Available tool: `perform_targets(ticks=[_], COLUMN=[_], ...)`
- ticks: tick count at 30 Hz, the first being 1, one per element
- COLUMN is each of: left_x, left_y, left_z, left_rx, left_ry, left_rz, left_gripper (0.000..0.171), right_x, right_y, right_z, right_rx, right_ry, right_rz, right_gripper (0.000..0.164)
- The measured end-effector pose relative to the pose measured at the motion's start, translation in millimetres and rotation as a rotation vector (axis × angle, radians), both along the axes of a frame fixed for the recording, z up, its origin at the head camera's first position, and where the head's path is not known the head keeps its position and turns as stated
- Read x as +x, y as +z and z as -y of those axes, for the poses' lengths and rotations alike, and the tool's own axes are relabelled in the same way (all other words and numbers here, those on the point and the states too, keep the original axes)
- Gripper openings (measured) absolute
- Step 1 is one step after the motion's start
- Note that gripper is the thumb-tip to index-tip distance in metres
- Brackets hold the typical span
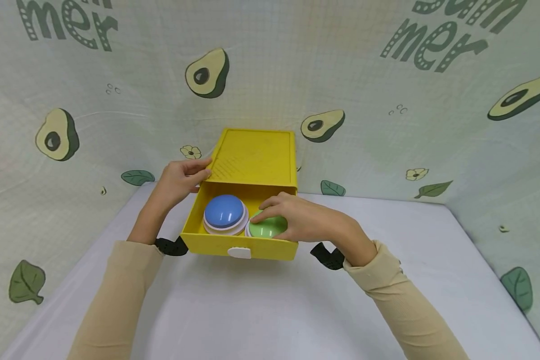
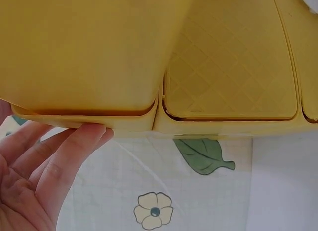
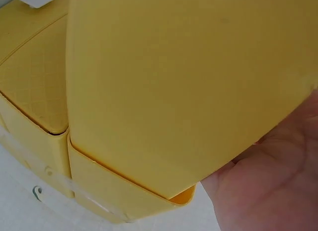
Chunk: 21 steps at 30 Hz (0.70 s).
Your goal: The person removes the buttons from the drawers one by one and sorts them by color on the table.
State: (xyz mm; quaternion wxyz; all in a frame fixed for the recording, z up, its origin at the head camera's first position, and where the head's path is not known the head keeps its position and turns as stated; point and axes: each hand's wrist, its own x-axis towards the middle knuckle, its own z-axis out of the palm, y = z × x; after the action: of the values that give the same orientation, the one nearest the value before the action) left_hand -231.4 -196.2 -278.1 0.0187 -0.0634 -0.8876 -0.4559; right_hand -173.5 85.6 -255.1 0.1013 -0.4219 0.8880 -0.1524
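A yellow drawer cabinet has its top drawer pulled out, with a small white knob on the front. Inside lie two round, domed push buttons with pale rims: a blue one on the left and a green one on the right. My right hand reaches over the drawer's right side and grips the green button, covering part of it. Fingers of my left hand press against the cabinet's upper left edge, fairly straight in the left wrist view. From the right wrist view, the drawer hides the fingertips.
Lower down, the cabinet has another closed drawer. The cabinet stands at the back of a white-covered table. Behind it hangs a pale cloth printed with avocados and leaves. Dark straps show below both wrists.
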Motion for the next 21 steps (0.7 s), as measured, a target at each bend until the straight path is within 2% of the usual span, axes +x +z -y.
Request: perform_targets(ticks=[13,21], left_x=[0.3,0.7], left_y=[-0.1,-0.5], left_z=[-0.1,0.1], left_rx=[-0.02,-0.024], left_ry=[-0.018,-0.016], left_rz=[-0.003,-0.007], left_gripper=[0.049,0.049], right_x=[0.2,0.4], right_y=[0.8,7.9], right_z=[-2.9,-5.8], right_rx=[-0.061,-0.184], right_ry=[0.0,-0.026], right_rz=[-0.076,-0.094], right_gripper=[0.039,0.041])
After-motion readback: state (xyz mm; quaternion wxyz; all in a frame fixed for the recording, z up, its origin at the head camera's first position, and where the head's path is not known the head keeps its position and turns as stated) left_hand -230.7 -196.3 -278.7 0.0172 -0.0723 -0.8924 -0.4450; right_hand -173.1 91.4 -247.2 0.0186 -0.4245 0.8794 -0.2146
